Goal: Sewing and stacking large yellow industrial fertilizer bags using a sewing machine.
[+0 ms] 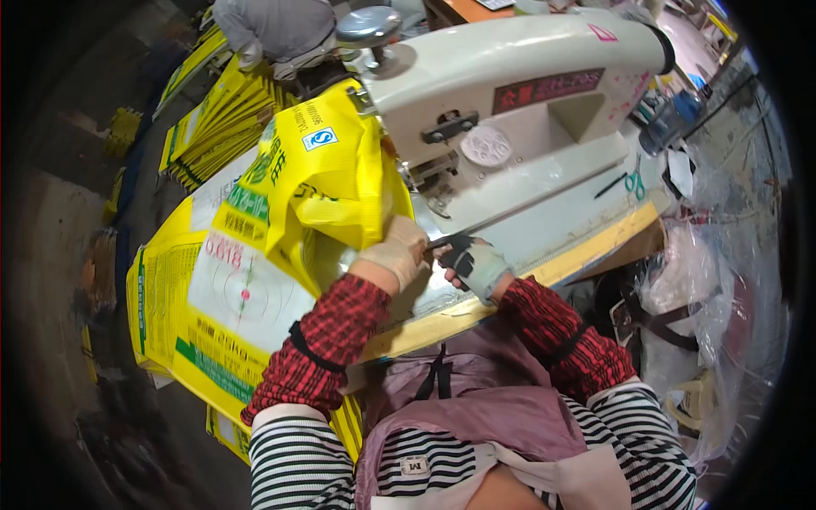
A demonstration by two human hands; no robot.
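Note:
My left hand (396,252), in a pale glove, presses on the edge of a yellow woven sack (327,174) that is bunched up under the head of a large white sewing machine (510,81). Close beside it my right hand (473,263), in a grey and black glove, pinches a thin dark tool or the sack's edge; which one I cannot tell. Both hands meet on the machine's bed (544,225), just below the needle area (435,191).
More yellow sacks lie flat at my left (200,289) and stand stacked behind (212,119). Another person (276,30) bends over at the top. Scissors (634,183) and a pen lie on the bed. Clear plastic bags (705,280) pile up at right.

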